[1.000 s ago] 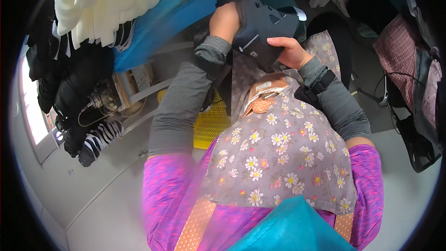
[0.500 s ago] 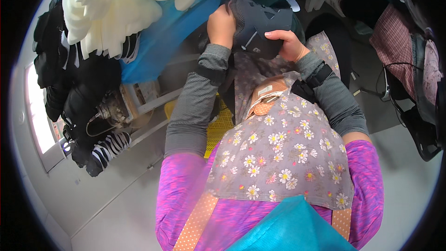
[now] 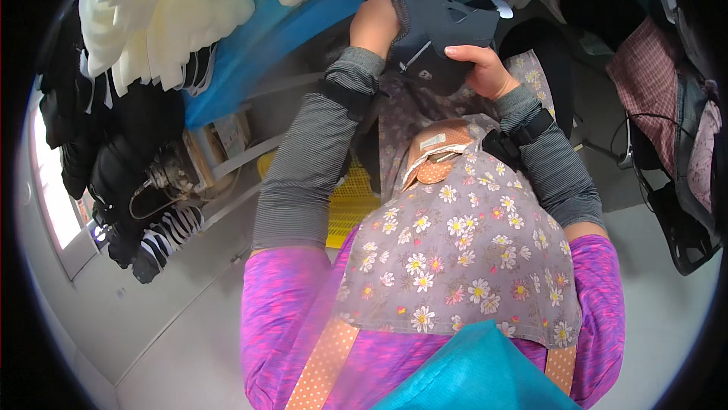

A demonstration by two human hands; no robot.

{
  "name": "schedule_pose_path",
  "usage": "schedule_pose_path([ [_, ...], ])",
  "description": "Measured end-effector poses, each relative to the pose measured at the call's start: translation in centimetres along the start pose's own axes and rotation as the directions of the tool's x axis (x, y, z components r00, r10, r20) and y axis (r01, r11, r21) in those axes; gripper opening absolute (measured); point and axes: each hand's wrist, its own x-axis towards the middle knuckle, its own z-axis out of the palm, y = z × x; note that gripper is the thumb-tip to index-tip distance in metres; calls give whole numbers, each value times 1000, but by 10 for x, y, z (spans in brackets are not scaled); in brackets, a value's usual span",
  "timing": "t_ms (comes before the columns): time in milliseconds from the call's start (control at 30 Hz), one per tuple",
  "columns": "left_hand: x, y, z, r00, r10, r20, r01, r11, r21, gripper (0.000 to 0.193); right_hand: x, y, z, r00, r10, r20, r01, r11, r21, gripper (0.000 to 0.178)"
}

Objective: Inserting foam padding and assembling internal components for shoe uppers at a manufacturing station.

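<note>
A dark grey padded fabric piece (image 3: 447,38) with cut-outs, a light bar-shaped mark and a white tab at its far right end is held up between my hands. Its exact kind I cannot make out. My left hand (image 3: 374,26) grips its left edge, next to the black mesh trim, the fingertips hidden behind or inside it. On the right side my right hand (image 3: 485,70) pinches it, thumb stretched on top and the other fingers hidden underneath.
Cream foam pieces (image 3: 174,15) are heaped on the blue-covered table (image 3: 250,53) at the upper left. Black fabric bundles (image 3: 136,144) hang beside it. A yellow basket (image 3: 353,201) stands below my left forearm. On the right, a chair (image 3: 675,213) carries checked cloth (image 3: 648,84).
The grey piece and both hands have shifted slightly right. The piece is turned a little, and its black upper left corner shows more. My grip stays on both sides.
</note>
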Motion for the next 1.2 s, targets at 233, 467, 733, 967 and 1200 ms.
schedule_pose_path([
  [233,1,7,-20,981,-111,-156,110,994,-15,33,9,-5,24,992,121,17,-122,971,205,27],
  [467,-14,12,-37,946,-6,-323,55,988,144,41,17,1,25,998,67,20,-70,972,226,26],
  [733,-25,16,-37,957,-30,-289,51,997,63,43,8,4,14,996,72,59,-82,979,189,26],
  [967,-7,-9,-23,972,31,-233,1,990,138,29,13,0,21,999,26,48,-34,983,180,37],
  [1200,-4,-1,-22,984,-75,-160,90,991,94,25,33,44,-122,693,-130,-709,58,990,-125,46],
])
